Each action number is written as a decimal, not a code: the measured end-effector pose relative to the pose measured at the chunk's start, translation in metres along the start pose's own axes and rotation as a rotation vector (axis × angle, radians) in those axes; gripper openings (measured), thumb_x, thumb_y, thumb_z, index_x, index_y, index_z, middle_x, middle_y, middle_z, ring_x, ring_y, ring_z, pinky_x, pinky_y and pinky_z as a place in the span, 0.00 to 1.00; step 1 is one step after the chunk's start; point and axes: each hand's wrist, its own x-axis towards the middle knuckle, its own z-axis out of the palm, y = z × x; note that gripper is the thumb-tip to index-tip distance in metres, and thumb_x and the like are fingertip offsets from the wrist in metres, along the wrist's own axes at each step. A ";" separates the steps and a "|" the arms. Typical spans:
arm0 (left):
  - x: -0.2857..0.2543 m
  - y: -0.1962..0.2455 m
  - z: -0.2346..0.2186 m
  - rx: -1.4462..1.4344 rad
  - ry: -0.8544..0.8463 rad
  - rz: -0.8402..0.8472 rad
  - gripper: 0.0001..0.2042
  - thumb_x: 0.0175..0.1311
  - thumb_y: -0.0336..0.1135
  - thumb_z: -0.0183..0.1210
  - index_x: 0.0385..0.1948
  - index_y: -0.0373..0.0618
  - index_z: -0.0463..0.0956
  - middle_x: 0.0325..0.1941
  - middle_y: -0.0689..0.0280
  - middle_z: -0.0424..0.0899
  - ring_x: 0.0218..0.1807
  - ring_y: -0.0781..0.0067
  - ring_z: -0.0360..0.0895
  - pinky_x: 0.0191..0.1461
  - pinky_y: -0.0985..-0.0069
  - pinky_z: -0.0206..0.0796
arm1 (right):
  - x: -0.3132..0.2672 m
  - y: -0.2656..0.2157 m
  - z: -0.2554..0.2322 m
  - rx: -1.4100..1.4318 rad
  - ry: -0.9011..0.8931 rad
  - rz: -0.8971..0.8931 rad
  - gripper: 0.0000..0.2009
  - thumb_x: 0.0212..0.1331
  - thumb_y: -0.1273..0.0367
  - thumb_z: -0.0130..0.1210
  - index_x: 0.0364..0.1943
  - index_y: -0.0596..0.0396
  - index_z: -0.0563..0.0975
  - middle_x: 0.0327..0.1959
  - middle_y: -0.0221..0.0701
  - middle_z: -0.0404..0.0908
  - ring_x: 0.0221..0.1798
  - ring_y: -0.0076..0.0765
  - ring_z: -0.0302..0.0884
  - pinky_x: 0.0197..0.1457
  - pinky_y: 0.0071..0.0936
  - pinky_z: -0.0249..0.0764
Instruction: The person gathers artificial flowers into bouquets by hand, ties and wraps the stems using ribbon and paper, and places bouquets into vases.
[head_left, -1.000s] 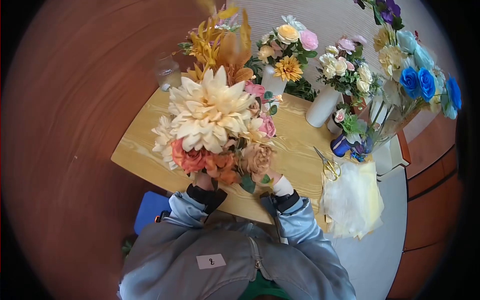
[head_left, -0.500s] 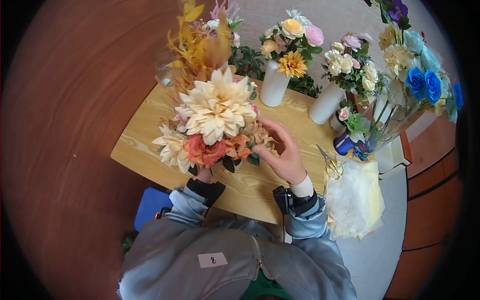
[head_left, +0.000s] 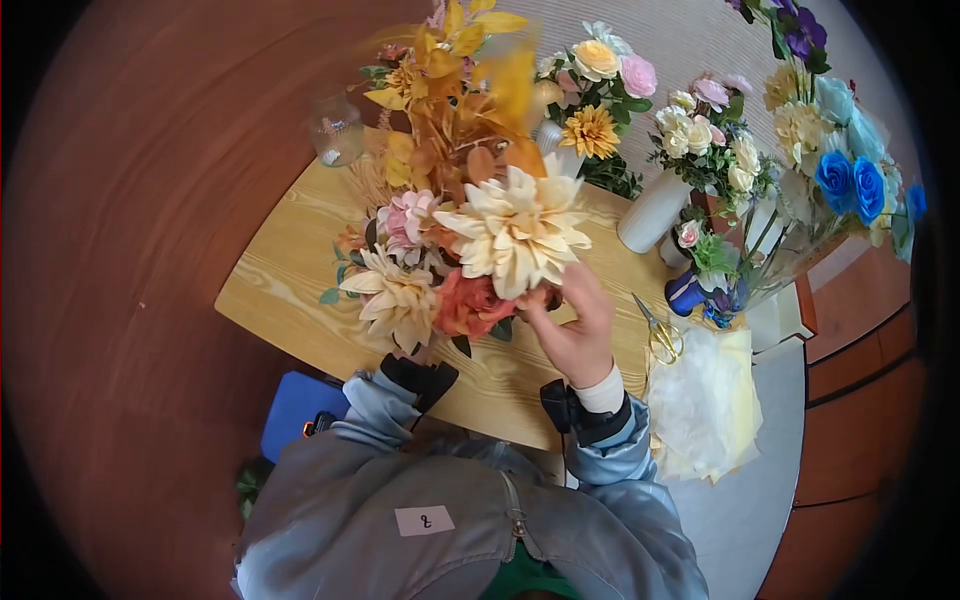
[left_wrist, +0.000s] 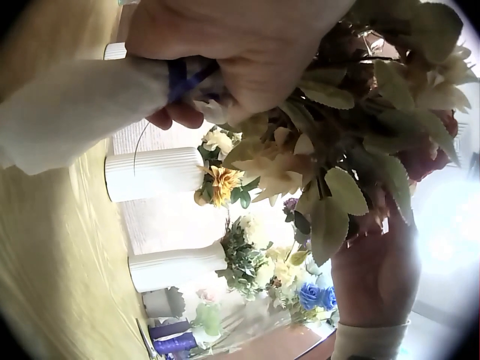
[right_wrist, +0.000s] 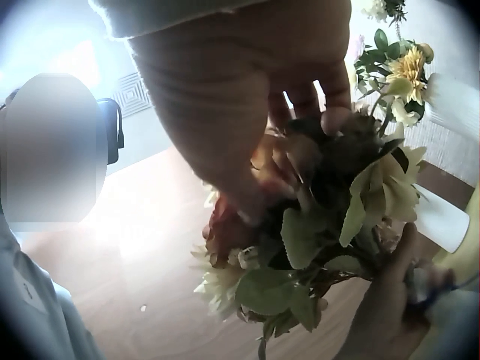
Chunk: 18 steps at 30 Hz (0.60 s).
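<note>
Head view: glass jar (head_left: 338,140), 11 o'clock. White vase (head_left: 650,216) holding pale blooms, 2 o'clock. Pale sheets (head_left: 703,405), 4 o'clock. Blue flat-topped object (head_left: 292,408), 8 o'clock.

Left hand (left_wrist: 244,49) is curled; right hand (head_left: 580,330) seems spread.

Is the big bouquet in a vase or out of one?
Out: the left hand grips the bouquet around its stem bundle, which shows bound in white, with no vase around it.

A pale wood-grain surface (head_left: 285,270) carries gold-handled metal scissors (head_left: 662,335), translucent cream wrapping sheets (head_left: 705,400) and a white ribbed vase (head_left: 650,213)
</note>
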 end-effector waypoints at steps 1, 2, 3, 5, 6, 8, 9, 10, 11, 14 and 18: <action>-0.021 0.005 -0.008 -0.009 0.007 -0.003 0.12 0.56 0.41 0.52 0.39 0.48 0.71 0.41 0.63 0.69 0.37 0.73 0.70 0.42 0.78 0.66 | 0.003 -0.001 0.001 0.043 0.101 -0.028 0.08 0.42 0.80 0.56 0.29 0.63 0.74 0.26 0.34 0.71 0.22 0.26 0.67 0.24 0.18 0.63; -0.008 0.001 -0.004 -0.019 0.014 -0.007 0.12 0.56 0.41 0.52 0.39 0.48 0.71 0.41 0.63 0.69 0.37 0.73 0.70 0.42 0.78 0.66 | 0.003 -0.002 0.001 0.044 0.095 -0.028 0.08 0.42 0.80 0.56 0.29 0.63 0.74 0.26 0.34 0.71 0.22 0.26 0.67 0.24 0.18 0.63; 0.018 -0.007 0.003 -0.029 0.020 -0.010 0.12 0.56 0.41 0.52 0.39 0.48 0.71 0.41 0.63 0.69 0.37 0.73 0.70 0.42 0.78 0.66 | 0.002 -0.003 0.000 0.046 0.184 -0.042 0.08 0.42 0.80 0.56 0.30 0.62 0.74 0.27 0.34 0.72 0.22 0.25 0.67 0.24 0.18 0.64; 0.027 -0.008 0.011 -0.049 0.030 -0.013 0.12 0.56 0.41 0.52 0.39 0.48 0.71 0.41 0.63 0.69 0.37 0.73 0.70 0.42 0.78 0.66 | -0.002 -0.011 -0.003 0.005 0.274 -0.067 0.10 0.40 0.81 0.57 0.30 0.59 0.75 0.29 0.34 0.73 0.25 0.27 0.69 0.27 0.19 0.66; 0.032 -0.009 0.014 -0.059 0.032 -0.014 0.12 0.56 0.41 0.52 0.39 0.48 0.71 0.41 0.63 0.69 0.37 0.73 0.70 0.42 0.78 0.66 | -0.003 -0.016 -0.003 0.004 0.273 -0.067 0.10 0.40 0.81 0.57 0.30 0.59 0.75 0.29 0.34 0.73 0.25 0.27 0.69 0.27 0.19 0.66; -0.021 0.003 -0.010 -0.081 0.033 -0.016 0.12 0.56 0.41 0.52 0.39 0.48 0.70 0.41 0.63 0.69 0.37 0.73 0.70 0.42 0.78 0.66 | -0.003 -0.026 0.003 0.071 0.140 -0.167 0.12 0.39 0.80 0.58 0.32 0.58 0.76 0.34 0.35 0.73 0.29 0.29 0.71 0.30 0.20 0.68; -0.023 0.004 -0.007 -0.093 0.033 -0.017 0.13 0.56 0.41 0.52 0.40 0.48 0.70 0.41 0.63 0.69 0.37 0.73 0.70 0.42 0.78 0.66 | -0.001 -0.031 0.005 0.093 0.053 -0.131 0.13 0.39 0.80 0.58 0.34 0.57 0.76 0.37 0.36 0.72 0.32 0.32 0.71 0.32 0.21 0.69; -0.024 0.006 -0.004 -0.105 0.032 -0.018 0.13 0.56 0.41 0.52 0.40 0.48 0.70 0.41 0.63 0.69 0.37 0.73 0.70 0.42 0.78 0.66 | 0.001 -0.031 0.008 0.091 0.054 -0.128 0.13 0.39 0.80 0.58 0.34 0.57 0.76 0.37 0.36 0.72 0.32 0.32 0.71 0.32 0.21 0.69; -0.023 0.005 -0.003 -0.116 0.032 -0.020 0.13 0.56 0.41 0.52 0.40 0.48 0.70 0.41 0.63 0.69 0.37 0.73 0.70 0.42 0.78 0.66 | 0.004 -0.030 0.011 0.036 0.052 -0.156 0.13 0.40 0.80 0.58 0.35 0.57 0.76 0.38 0.36 0.71 0.33 0.31 0.71 0.32 0.21 0.69; -0.029 0.005 -0.009 -0.145 0.035 -0.023 0.13 0.56 0.41 0.52 0.40 0.48 0.70 0.40 0.62 0.70 0.37 0.73 0.70 0.42 0.78 0.66 | 0.000 -0.014 0.013 0.010 0.074 -0.130 0.12 0.41 0.81 0.55 0.34 0.57 0.76 0.38 0.37 0.72 0.33 0.30 0.71 0.31 0.20 0.69; 0.002 -0.011 -0.018 -0.181 0.044 -0.027 0.13 0.56 0.41 0.52 0.40 0.47 0.70 0.40 0.62 0.70 0.36 0.73 0.70 0.42 0.77 0.66 | 0.002 -0.011 0.006 -0.014 0.160 -0.123 0.10 0.43 0.83 0.52 0.32 0.59 0.76 0.35 0.37 0.73 0.32 0.28 0.72 0.29 0.16 0.69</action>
